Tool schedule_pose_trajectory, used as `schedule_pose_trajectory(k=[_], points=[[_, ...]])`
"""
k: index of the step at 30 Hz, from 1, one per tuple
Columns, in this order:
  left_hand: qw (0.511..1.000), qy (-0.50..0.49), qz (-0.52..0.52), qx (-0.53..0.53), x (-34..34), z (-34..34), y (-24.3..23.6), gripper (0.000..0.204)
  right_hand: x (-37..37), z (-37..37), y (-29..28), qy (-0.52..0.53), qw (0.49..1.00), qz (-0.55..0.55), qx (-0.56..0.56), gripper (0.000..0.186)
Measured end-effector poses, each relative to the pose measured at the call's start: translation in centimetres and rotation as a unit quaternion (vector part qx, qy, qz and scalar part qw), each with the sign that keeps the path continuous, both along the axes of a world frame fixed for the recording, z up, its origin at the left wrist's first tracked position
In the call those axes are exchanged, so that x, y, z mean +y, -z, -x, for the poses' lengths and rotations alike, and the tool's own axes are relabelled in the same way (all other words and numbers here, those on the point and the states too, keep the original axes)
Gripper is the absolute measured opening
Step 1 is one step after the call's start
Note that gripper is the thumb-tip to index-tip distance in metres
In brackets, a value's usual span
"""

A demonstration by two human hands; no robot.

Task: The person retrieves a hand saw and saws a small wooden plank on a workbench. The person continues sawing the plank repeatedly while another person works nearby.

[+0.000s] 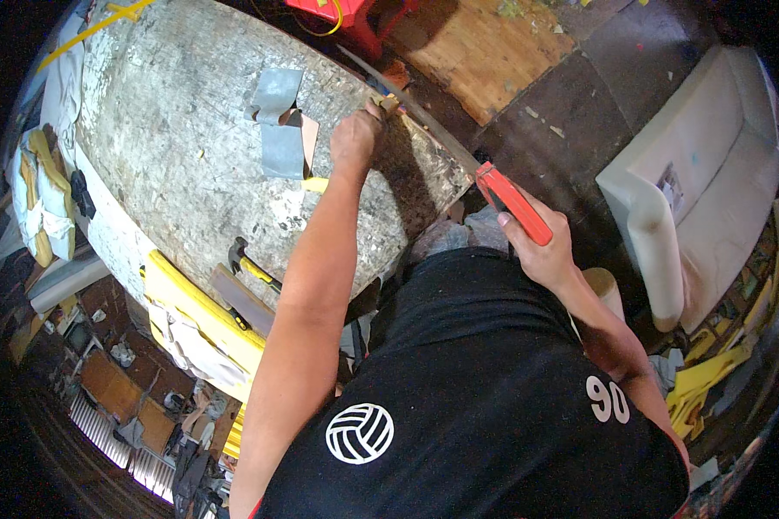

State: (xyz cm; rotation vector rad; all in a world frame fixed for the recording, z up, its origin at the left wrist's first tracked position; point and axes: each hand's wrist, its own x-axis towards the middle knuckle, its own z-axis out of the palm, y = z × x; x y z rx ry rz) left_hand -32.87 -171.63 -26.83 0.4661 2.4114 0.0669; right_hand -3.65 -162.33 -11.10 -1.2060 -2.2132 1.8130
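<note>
My right hand [545, 235] is closed around the red handle [515, 206] of a handsaw. Its long blade [441, 136] runs up and to the left, along the edge of the worn worktable [173, 95]. At that same edge my left hand [357, 138] is closed, its fingers on a small brownish piece [389, 103], apparently wood, beside the blade. How far the blade cuts into it, if at all, cannot be made out. Left of this hand lie grey sheet pieces [284, 153], one bent, with a yellow scrap [315, 184] below them.
A claw hammer [253, 266] lies near the table's near edge, beside a greyish board [241, 296] and yellow material [199, 303]. A pale moulded seat-like piece [697, 190] stands at right. Beyond the table are a red plastic stool [355, 19] and a plywood sheet [485, 52] on the floor.
</note>
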Motion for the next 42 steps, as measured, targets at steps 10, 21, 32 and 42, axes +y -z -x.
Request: schedule_pose_trajectory(k=[10,21,32,42], points=[[1.0,-0.003,-0.019,0.003,-0.4,0.5,1.4,0.066,-0.3,-2.0,-1.0,-0.012,0.999,-0.018,-0.048,0.044],[1.0,-0.001,-0.014,-0.023,-0.4,1.3,1.8,0.07,-1.2,-1.9,-1.8,0.006,0.999,-0.046,-0.018,0.043],[0.995,0.08,-0.05,0.012,-1.1,2.3,3.4,0.068,-1.1,-2.7,-1.9,0.019,0.999,-0.028,-0.031,0.044],[0.999,0.044,-0.023,-0.002,-0.9,2.4,3.4,0.074,-0.9,-2.6,-2.6,0.014,0.999,-0.013,-0.036,0.042]])
